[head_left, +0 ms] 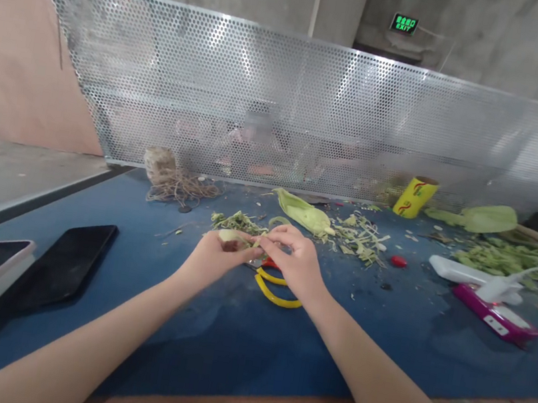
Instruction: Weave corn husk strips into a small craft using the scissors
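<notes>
My left hand [213, 257] is closed around a pale green leafy strip [234, 235], near the middle of the table. Pinched at the same strip are the fingertips of my right hand [298, 260], which meet those of my left. What exactly lies between the fingertips is too small to make out. Under my hands rest scissors with yellow handles [279, 297] and some orange on them; the blades are mostly hidden. A small heap of green plant scraps [236, 221] sits just behind my left hand. Beyond my right hand lies a broad pale green leaf [305, 213].
Shredded scraps [362, 239] and a red object [398, 261] lie to the right, before a yellow roll [415, 198]. Further right is a purple power strip [495, 315]. Phones [71, 259] lie left, tangled twine [183, 187] behind. A perforated metal screen [304, 99] closes the back.
</notes>
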`<state>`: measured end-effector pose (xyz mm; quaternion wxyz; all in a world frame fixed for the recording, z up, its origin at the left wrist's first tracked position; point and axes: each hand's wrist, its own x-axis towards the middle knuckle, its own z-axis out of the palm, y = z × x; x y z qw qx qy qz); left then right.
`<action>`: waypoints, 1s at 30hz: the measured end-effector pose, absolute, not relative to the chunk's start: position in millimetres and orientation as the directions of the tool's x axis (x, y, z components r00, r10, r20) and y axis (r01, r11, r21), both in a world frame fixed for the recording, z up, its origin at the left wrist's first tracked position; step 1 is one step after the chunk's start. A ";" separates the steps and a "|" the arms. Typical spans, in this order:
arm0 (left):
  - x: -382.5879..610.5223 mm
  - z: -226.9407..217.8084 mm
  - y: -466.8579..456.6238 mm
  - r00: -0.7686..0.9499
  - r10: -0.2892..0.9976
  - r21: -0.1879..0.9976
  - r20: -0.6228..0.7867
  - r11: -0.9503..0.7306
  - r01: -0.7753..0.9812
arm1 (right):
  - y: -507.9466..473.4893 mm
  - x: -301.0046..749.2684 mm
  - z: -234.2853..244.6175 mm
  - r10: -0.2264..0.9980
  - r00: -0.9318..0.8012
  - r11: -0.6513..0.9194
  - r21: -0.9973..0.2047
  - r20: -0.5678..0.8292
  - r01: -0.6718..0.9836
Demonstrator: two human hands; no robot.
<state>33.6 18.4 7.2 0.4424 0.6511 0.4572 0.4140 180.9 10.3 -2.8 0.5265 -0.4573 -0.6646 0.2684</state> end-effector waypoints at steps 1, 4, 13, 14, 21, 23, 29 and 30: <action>33.4 7.6 18.3 0.226 0.967 0.964 0.121 -0.169 0.204 | 10.1 181.3 -2.4 0.879 -0.038 0.462 -0.830 0.475 0.312; 33.7 9.4 16.9 0.235 0.968 0.977 0.087 -0.129 0.167 | 10.3 182.9 -0.8 0.861 -0.050 0.497 -0.819 0.505 0.285; 29.9 9.9 12.1 0.348 0.935 0.976 0.065 -0.132 0.173 | 12.9 187.7 0.0 0.863 -0.075 0.502 -0.832 0.499 0.236; 30.2 8.7 12.4 0.342 0.936 0.973 0.081 -0.148 0.175 | 13.8 187.5 -1.3 0.881 -0.096 0.472 -0.856 0.463 0.210; 34.6 8.4 12.9 0.274 0.951 0.952 0.143 -0.208 0.224 | 13.6 185.7 -0.7 0.924 -0.160 0.368 -0.922 0.348 0.122; 34.1 9.7 12.8 0.278 0.949 0.937 0.146 -0.223 0.269 | 11.8 187.3 2.1 0.916 -0.131 0.397 -0.906 0.380 0.149; 31.3 11.4 12.0 0.376 0.924 0.917 0.066 -0.205 0.342 | 6.6 190.2 7.1 0.882 -0.062 0.470 -0.859 0.468 0.204; 31.3 11.2 11.9 0.383 0.922 0.916 0.059 -0.203 0.347 | 7.3 190.1 6.6 0.879 -0.047 0.473 -0.855 0.475 0.210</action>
